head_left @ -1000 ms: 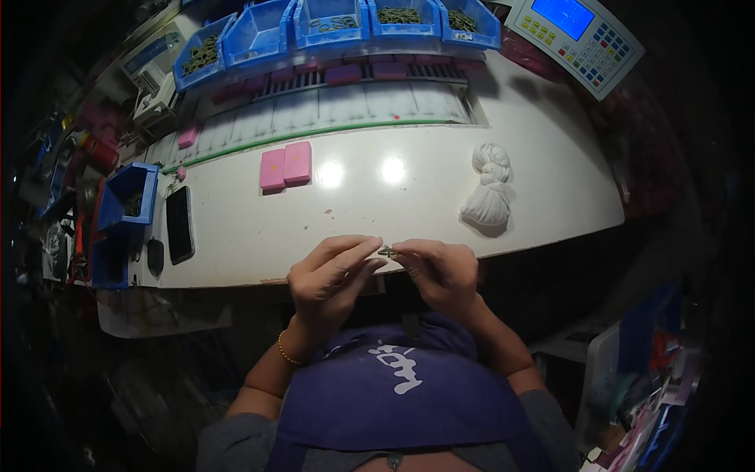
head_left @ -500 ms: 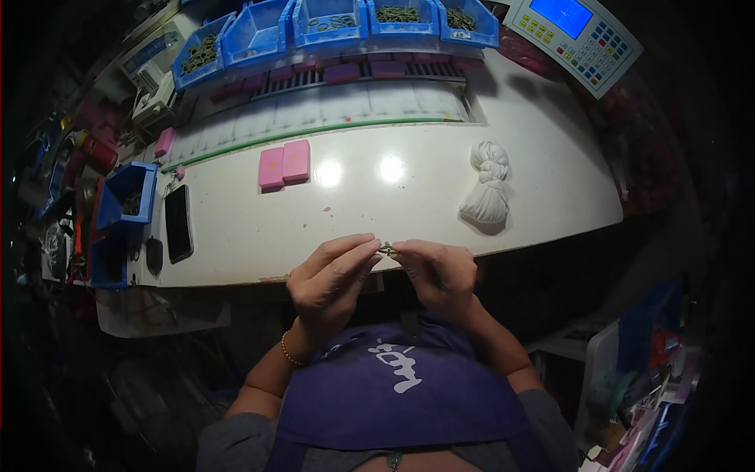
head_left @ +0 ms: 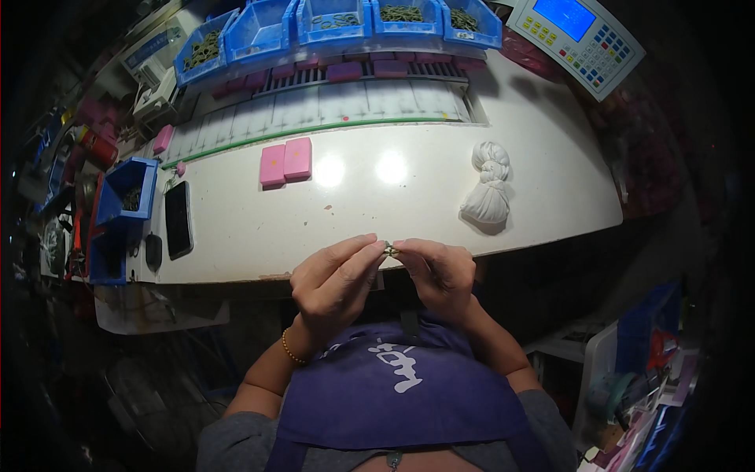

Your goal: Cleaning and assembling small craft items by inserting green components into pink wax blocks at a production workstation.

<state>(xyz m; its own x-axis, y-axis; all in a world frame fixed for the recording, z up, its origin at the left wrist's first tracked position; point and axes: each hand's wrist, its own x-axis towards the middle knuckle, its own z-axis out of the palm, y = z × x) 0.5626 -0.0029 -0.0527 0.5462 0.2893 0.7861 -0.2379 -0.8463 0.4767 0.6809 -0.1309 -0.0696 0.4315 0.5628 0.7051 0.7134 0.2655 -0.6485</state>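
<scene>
Just over the table's near edge, a small greenish metal piece [head_left: 389,249] is pinched between my two hands. The fingertips of my left hand [head_left: 334,281] close on its left side. My right hand [head_left: 439,275] grips it from the right with thumb and forefinger. Fingers cover most of the piece, so its full shape cannot be made out. Beyond my hands lie two pink blocks [head_left: 285,162], side by side on the white table [head_left: 377,208]. To the right rests a knotted white cloth bundle [head_left: 487,185].
Blue bins [head_left: 334,35], some with small greenish rings, line the back. A keypad console [head_left: 578,39] with a blue screen stands far right. At left are a phone [head_left: 179,220], a dark oval object [head_left: 153,250] and more blue bins [head_left: 141,169].
The metal piece has turned slightly between my fingertips. Both hands stay in nearly the same place; the things on the table have not moved.
</scene>
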